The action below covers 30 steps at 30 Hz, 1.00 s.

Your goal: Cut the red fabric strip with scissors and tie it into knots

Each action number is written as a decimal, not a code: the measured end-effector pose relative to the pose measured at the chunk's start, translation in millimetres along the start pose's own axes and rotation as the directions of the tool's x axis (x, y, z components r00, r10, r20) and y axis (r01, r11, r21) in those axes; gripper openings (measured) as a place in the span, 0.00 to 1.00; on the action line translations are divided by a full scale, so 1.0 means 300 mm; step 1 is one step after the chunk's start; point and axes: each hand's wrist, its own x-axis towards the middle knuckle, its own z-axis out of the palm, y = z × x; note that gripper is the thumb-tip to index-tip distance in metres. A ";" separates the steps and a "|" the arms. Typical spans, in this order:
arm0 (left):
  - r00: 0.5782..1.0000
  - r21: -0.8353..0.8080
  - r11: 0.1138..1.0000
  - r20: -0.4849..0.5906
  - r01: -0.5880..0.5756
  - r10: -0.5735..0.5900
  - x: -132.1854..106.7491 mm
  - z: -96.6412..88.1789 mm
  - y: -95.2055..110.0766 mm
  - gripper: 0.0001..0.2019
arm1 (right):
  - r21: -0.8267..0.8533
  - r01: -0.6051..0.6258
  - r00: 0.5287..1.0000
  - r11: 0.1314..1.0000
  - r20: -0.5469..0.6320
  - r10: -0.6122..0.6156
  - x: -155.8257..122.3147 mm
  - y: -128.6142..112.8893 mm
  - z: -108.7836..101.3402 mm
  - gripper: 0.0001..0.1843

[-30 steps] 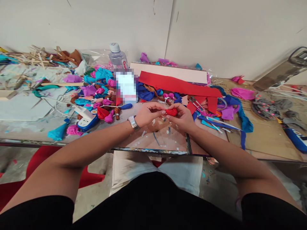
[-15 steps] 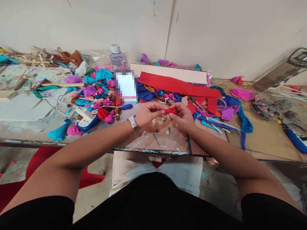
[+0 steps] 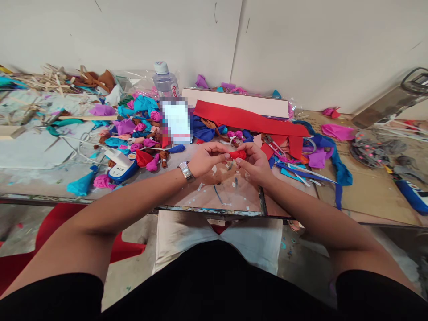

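Note:
A small red crepe-paper flower (image 3: 238, 154), its paper rolled and gathered, is pinched between my two hands above the table. My left hand (image 3: 207, 159), with a silver watch at the wrist, grips its narrow left end between thumb and fingertips. On the other side my right hand (image 3: 253, 164) holds the fuller, ruffled end, thumb in front and fingers behind. Just beyond the hands lies a long red paper strip (image 3: 247, 119). A pair of scissors (image 3: 276, 147) rests among paper scraps right of my right hand.
Rolled paper flowers (image 3: 138, 127) in many colours are heaped at left, around a phone (image 3: 176, 121) and a water bottle (image 3: 165, 82). A power strip (image 3: 123, 170) with a plugged-in charger sits near the front. Cardboard (image 3: 371, 187) covers the table's right part.

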 end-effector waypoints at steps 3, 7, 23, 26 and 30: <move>0.999 -0.037 0.999 0.003 0.038 -0.038 0.001 -0.002 -0.008 0.21 | -0.049 -0.003 1.000 0.999 0.028 0.005 0.000 0.007 -0.001 0.32; 0.997 -0.093 0.992 0.019 0.081 -0.079 0.000 -0.003 -0.017 0.22 | -0.094 -0.016 1.000 0.995 0.024 0.018 0.000 0.018 -0.006 0.31; 0.951 0.603 0.736 0.224 -0.307 0.214 -0.004 -0.045 -0.006 0.16 | -0.127 -0.080 0.997 0.989 0.000 0.080 -0.003 0.029 -0.015 0.27; 0.938 0.649 0.677 0.266 -0.346 0.224 0.000 -0.046 -0.006 0.16 | -0.167 -0.085 0.996 0.982 0.005 0.087 -0.005 0.029 -0.015 0.27; 0.936 0.711 0.609 0.281 -0.351 0.211 0.004 -0.046 -0.005 0.15 | -0.192 -0.101 0.994 0.976 0.011 0.105 -0.010 0.034 -0.018 0.28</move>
